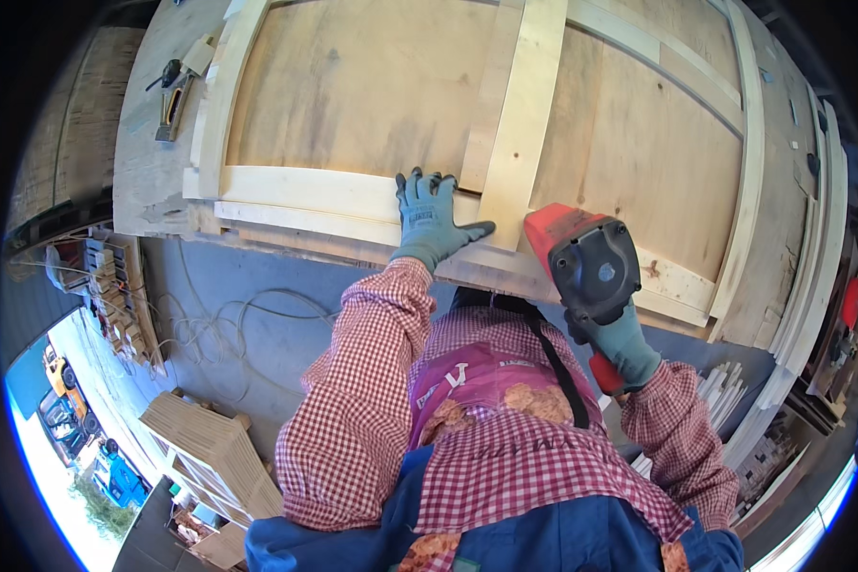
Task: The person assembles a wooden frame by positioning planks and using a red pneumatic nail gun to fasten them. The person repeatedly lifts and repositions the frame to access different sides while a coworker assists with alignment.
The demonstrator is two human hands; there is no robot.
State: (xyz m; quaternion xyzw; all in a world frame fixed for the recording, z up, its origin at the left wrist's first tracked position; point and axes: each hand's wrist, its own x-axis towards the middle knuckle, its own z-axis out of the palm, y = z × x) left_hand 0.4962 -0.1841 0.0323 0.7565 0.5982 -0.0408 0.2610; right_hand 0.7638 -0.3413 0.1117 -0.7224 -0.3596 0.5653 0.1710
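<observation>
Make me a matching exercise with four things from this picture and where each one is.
Things:
1. Left hand in a blue-grey glove
2. Red-and-black power tool
3. Black-and-yellow hand tool
4. Stack of tan boards

Places:
A. Upper left, on a worn wooden surface
B. Lower left of the view
C. Gripped in the gloved right hand
D. Spread over a pale frame board

Pairs: 1-D, 2-C, 3-A, 4-B

Wood workshop: nailer (596, 272), framed panel (515, 124), stacked boards (200, 434).
</observation>
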